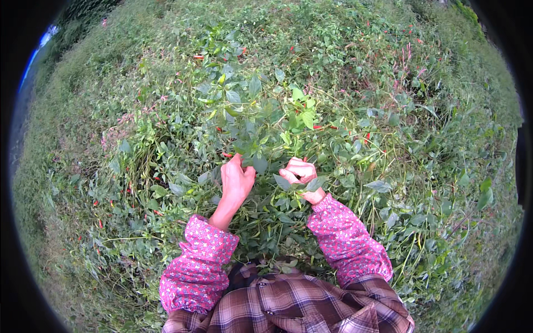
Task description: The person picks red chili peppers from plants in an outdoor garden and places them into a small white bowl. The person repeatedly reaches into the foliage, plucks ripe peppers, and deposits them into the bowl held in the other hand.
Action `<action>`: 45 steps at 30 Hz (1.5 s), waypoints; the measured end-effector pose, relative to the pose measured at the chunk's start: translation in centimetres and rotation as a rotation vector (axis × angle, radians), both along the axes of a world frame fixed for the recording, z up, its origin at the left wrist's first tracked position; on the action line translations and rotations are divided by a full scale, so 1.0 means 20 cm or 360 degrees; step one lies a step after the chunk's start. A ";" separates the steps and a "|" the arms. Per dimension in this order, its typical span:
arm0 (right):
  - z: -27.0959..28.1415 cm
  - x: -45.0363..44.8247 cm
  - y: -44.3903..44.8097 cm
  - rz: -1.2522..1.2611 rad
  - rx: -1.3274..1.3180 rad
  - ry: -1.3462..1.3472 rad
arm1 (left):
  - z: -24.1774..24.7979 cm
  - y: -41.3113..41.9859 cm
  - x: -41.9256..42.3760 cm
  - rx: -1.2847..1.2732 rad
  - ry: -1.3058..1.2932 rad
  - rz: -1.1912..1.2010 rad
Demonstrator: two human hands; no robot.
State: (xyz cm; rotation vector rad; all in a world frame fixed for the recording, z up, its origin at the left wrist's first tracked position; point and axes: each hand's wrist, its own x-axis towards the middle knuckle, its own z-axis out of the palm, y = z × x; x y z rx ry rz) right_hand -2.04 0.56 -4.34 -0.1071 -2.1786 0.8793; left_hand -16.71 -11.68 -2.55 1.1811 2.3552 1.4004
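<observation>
My left hand (238, 177) reaches into a chili pepper plant with its fingers bent together. A red chili pepper (227, 155) shows right beside its fingertips; leaves hide whether the fingers grip it. To the right, my right hand (300, 171) is curled among the stems, thumb against the fingers. A speck of red shows behind its knuckles, but what lies inside the fist is hidden. Green leaves (260, 163) hang between the two hands. Just beyond them, a bright green leafy shoot (307, 118) rises near a long red chili pepper (325, 127).
Green chili peppers (231, 111) hang on an upright branch ahead. More red chilies (367, 138) show at the right, and others (100, 224) at the left. Pink-flowered weeds (114, 135) and dense tangled greenery surround the plant, close against my plaid shirt (287, 295).
</observation>
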 end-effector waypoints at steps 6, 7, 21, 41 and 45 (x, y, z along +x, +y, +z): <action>0.00 0.00 -0.05 -0.0192 -0.0354 -0.0021 | -0.01 -0.01 0.00 0.0110 0.0310 -0.0030; 0.01 0.00 -0.06 -0.0248 -0.0498 -0.0082 | 0.01 -0.01 0.02 0.0110 0.0361 -0.0073; -0.11 -0.01 0.01 0.0260 -0.1532 0.0014 | 0.01 -0.05 0.27 0.0124 0.0274 -0.0535; -0.54 0.13 0.20 0.0240 -0.1807 0.0508 | -0.05 -0.21 -0.12 -0.0086 -0.0322 -0.0216; -0.46 0.11 0.23 0.0595 -0.1757 0.0269 | -0.16 -0.15 -0.02 -0.0227 0.0580 -0.0111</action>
